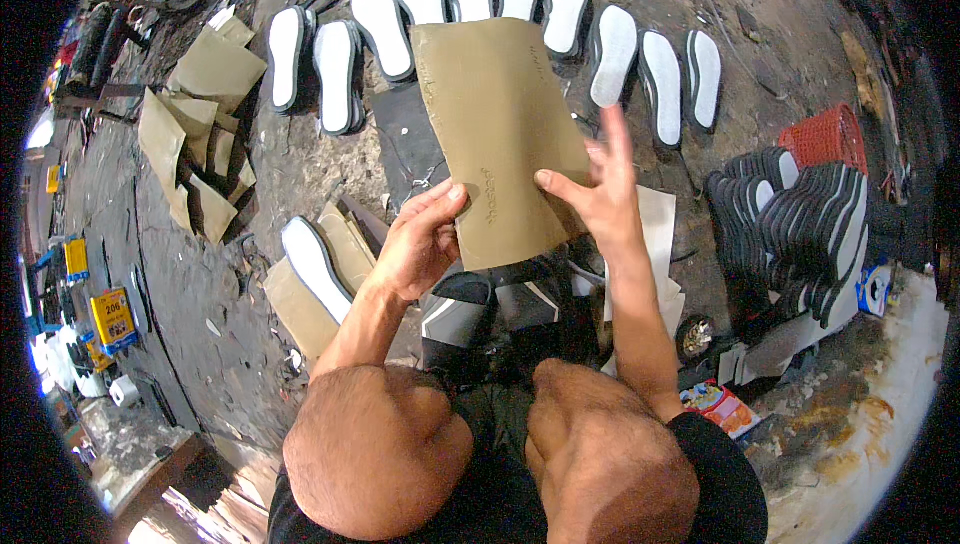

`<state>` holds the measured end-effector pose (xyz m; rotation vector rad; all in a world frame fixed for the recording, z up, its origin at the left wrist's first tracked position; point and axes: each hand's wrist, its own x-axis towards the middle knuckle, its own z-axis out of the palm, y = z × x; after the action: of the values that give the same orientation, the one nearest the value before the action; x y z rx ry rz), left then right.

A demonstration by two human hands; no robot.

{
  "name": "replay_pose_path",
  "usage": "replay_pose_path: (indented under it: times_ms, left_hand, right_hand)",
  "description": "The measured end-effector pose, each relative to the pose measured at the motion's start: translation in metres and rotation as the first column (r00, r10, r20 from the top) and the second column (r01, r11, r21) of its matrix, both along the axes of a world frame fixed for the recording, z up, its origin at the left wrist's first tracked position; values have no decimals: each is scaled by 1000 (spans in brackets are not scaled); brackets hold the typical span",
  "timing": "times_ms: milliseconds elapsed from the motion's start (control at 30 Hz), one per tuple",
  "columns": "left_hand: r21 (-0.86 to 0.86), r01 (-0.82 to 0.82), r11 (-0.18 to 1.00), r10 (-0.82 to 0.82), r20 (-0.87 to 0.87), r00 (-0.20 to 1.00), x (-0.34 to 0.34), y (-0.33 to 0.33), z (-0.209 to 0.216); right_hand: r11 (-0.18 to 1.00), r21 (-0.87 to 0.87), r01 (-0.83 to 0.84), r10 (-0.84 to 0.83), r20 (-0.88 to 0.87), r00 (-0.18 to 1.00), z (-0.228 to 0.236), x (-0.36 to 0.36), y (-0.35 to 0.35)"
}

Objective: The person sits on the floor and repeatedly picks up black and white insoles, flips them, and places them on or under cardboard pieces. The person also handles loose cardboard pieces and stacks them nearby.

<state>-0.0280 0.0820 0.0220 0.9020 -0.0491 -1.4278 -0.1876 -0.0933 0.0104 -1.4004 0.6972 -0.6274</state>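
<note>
Far to my left, yellow tins (pixel 112 318) stand by the edge of the floor, and nearer in a heap of tan offcuts (pixel 195 139) lies scattered on the dark, stained ground. A single white-topped sole (pixel 312 266) rests on tan pieces just beside my left forearm. My left hand (pixel 420 239) pinches the lower left edge of a tan sheet (pixel 500 134), thumb on top and fingers curled beneath. I hold the sheet up in front of me, above the floor, roughly upright and slightly tilted. Behind it a row of white-topped soles (pixel 480 4) curves across the floor. My right hand (pixel 600 194) grips the sheet's lower right edge, thumb pressed on its face, fingers spread behind. My hands are apart, one at each side. Further right sits a stack of black soles (pixel 795 224), with a red basket (pixel 825 136) beyond it.
</note>
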Motion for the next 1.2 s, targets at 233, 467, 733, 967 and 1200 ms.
replay_pose_path:
  times_ms: [233,467,733,967,1200]
  left_hand:
    - [5,-86,996,86,6,996,7,9,8]
    - [214,-636,741,-4,949,316,27,98,-54]
    - [336,-778,530,-109,937,331,-2,299,-169]
    - [503,-146,852,-19,308,951,-23,163,-58]
    - [242,-489,838,-364,915,-172,-22,103,-146]
  right_hand:
    - [399,-807,-436,252,-360,898,43,-2,43]
    - [883,-467,-44,5,-84,996,23,-5,38]
    - [840,-483,249,-375,-184,909,-79,25,-7]
    - [893,183,-410,376,197,906,-46,12,47]
    - [859,295,418,-462,97,881,-56,-41,-54]
